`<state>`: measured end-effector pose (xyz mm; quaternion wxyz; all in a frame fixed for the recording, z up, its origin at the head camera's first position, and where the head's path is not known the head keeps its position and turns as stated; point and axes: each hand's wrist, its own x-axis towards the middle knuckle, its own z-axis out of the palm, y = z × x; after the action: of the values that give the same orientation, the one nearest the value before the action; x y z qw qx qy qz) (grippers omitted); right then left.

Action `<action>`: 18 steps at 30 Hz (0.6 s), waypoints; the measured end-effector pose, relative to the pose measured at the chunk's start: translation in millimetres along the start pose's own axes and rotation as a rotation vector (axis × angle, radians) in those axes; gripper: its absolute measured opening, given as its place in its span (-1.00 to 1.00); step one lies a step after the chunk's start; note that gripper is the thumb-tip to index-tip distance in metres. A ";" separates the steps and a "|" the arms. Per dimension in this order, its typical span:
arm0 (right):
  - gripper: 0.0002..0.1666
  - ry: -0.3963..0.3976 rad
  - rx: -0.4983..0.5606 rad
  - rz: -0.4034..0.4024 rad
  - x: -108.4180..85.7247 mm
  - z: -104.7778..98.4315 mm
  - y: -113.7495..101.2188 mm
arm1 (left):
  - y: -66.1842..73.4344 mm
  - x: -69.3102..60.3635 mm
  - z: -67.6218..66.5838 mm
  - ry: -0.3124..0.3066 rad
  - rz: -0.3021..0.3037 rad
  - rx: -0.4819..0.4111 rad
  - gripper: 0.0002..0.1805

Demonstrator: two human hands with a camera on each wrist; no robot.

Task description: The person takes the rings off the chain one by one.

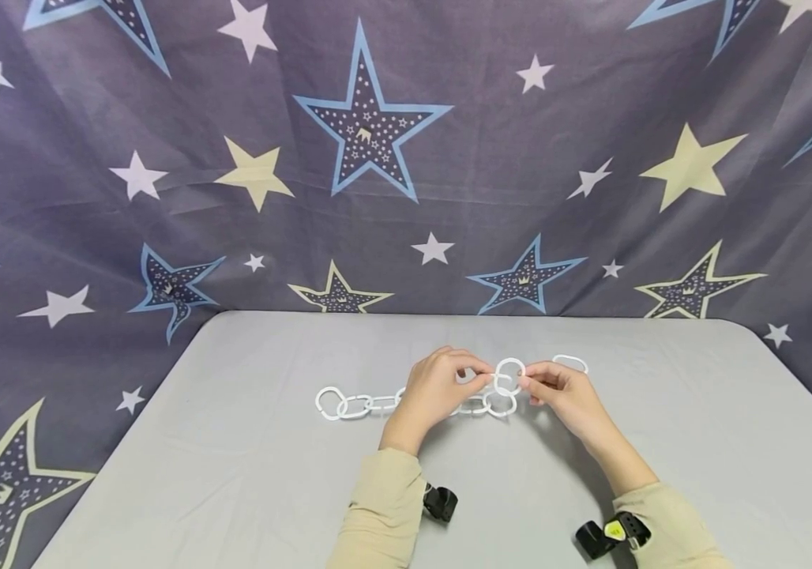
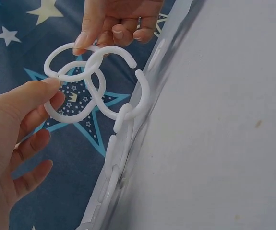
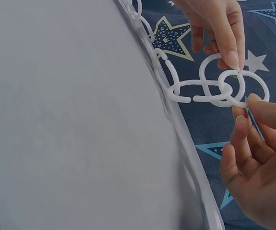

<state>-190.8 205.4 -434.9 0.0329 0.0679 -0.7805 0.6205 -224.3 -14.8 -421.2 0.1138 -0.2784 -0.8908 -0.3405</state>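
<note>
My left hand (image 1: 436, 387) pinches a white split ring (image 2: 70, 120) between thumb and forefinger. Opposite it, my right hand (image 1: 568, 399) pinches another white ring (image 3: 266, 87) by its edge, thumb against fingers. These two rings cross each other, and at the crossing I cannot tell exactly how they are threaded. A third ring (image 2: 145, 91), with a visible gap, hangs beside them and joins the white chain (image 1: 356, 408). That chain trails leftward on the table, its middle hidden behind my left hand.
A separate white link (image 1: 572, 358) lies behind my right hand, partly covered by it. The grey-covered table (image 1: 235, 490) ends at a star-patterned cloth backdrop (image 1: 413, 229). Black wrist cameras (image 1: 440, 503) sit at both cuffs.
</note>
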 end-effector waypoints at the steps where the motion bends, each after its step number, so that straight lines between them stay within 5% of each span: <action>1: -0.71 0.003 0.002 0.000 0.0 0.2 -0.3 | -0.3 0.1 0.1 0.000 -0.001 -0.011 -0.85; 18: -0.72 0.001 0.010 0.000 0.5 0.0 -1.4 | -2.0 0.0 0.9 -0.027 -0.107 -0.139 -0.85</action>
<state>-191.1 205.1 -433.5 0.0329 0.0679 -0.7774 0.6245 -225.5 -15.5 -423.0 0.0637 -0.2420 -0.8802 -0.4032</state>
